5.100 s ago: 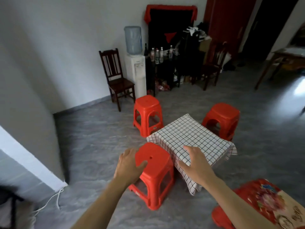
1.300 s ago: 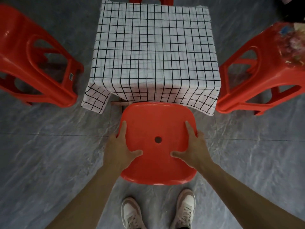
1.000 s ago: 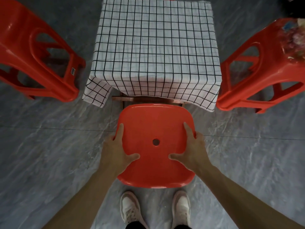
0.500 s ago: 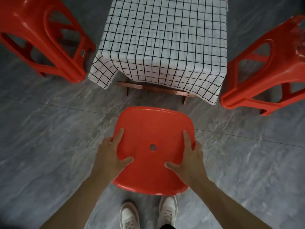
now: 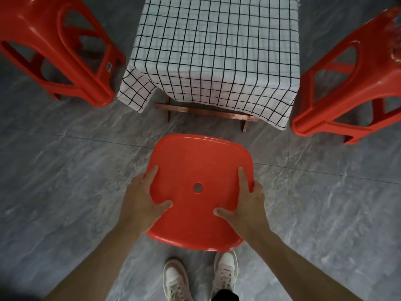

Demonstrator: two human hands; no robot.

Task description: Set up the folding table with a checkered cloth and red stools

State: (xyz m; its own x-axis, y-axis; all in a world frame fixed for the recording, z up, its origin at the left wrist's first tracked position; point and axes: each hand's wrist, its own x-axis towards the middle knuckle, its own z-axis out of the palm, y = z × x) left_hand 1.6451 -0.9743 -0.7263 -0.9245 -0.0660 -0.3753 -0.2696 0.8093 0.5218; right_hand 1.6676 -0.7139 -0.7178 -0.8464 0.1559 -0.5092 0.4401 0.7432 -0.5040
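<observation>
Directly below me is a red stool [image 5: 199,166], seen from above, its seat with a small round hole. My left hand [image 5: 142,202] grips the seat's left edge, thumb on top. My right hand [image 5: 247,205] grips the right edge the same way. In front of the stool stands the folding table, covered by a white checkered cloth [image 5: 217,51] that hangs over its sides. A brown leg bar [image 5: 206,111] of the table shows under the cloth. There is a strip of bare floor between the held stool and the table.
A second red stool [image 5: 58,51] stands at the table's left, a third red stool [image 5: 347,83] at its right with something patterned on top. The floor [image 5: 65,181] is grey marbled tile. My shoes [image 5: 224,276] are just behind the held stool.
The stool in my hands has come back away from the table; earlier its seat edge was under the cloth's hem, now floor and the leg bar show between them.
</observation>
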